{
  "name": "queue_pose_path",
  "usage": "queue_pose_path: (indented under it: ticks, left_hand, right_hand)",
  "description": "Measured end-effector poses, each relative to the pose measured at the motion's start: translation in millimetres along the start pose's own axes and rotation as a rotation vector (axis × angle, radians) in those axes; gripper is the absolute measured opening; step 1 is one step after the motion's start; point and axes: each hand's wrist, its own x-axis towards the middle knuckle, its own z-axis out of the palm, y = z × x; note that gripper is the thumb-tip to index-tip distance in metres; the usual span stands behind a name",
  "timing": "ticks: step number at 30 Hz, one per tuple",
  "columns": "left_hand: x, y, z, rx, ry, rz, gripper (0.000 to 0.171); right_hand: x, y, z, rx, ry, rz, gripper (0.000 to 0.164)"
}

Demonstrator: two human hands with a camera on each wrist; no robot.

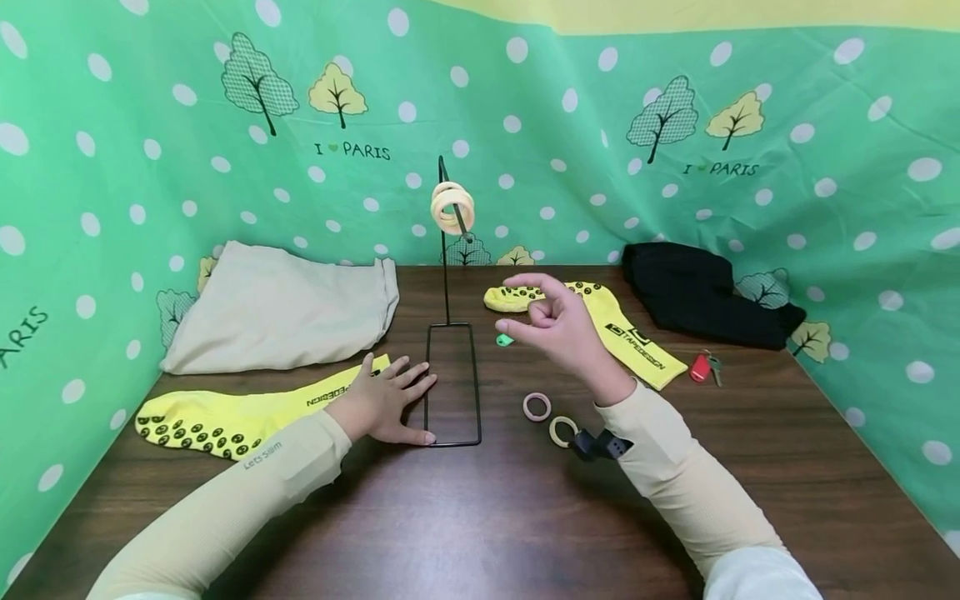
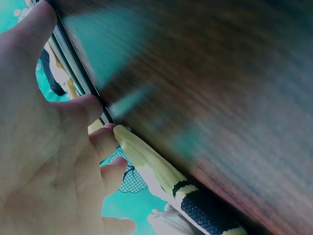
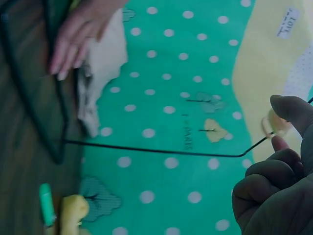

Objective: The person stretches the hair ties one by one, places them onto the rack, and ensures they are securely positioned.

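A black wire stand [image 1: 446, 283] rises from a rectangular base, and pale wooden rings [image 1: 452, 208] hang on its upper arm. My left hand [image 1: 386, 400] lies with spread fingers at the left side of the base, its thumb at the near corner. In the left wrist view, the fingertips meet the base's black wire [image 2: 78, 63]. Raised right of the stand, my right hand [image 1: 558, 321] holds nothing; thumb and index finger stand apart, the other fingers curled. Below it on the table lie a pinkish ring [image 1: 536, 407] and a pale yellow ring [image 1: 562, 432], apart from each other.
Yellow socks with dark grip dots lie left [image 1: 202, 417] and right [image 1: 637, 342]. Folded beige cloth [image 1: 285, 308] is at back left, black cloth [image 1: 705, 292] at back right. A red key tag [image 1: 700, 367] with keys and a small green object [image 1: 504, 340] lie on the right.
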Motion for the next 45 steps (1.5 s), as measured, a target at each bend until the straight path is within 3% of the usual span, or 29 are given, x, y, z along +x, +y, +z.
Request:
queue_pose_path:
  ticks: [3,7,10,21,32,45]
  left_hand:
    - [0.1,-0.7,0.0,0.003,0.002,-0.002,0.096]
    - [-0.1,-1.2,-0.9,0.007,0.008,0.0,0.096]
    - [-0.2,-1.5,-0.9,0.004,0.004,0.001,0.096]
    - [0.5,-1.0,0.5,-0.014,-0.001,0.009,0.096]
    - [-0.5,-1.0,-0.7,-0.028,-0.001,0.009,0.096]
    - [-0.5,-0.5,1.2,-0.023,0.01,0.006,0.096]
  right_hand:
    - [-7.5,-0.9,-2.2,-0.025,-0.035,0.076,0.046]
    - [-17.5,16.1,-7.6,-0.084,-0.058,0.158,0.044]
    - [-24.4,40.2,-11.3,-0.138,-0.075,0.192,0.044]
    - [-49.4,81.2,-21.9,-0.43,-0.248,0.275,0.046]
    - [-55.4,84.7,-26.5,-0.717,-0.406,0.413,0.052]
    - [-56.7,84.5,-21.0,-0.786,-0.456,0.385,0.034]
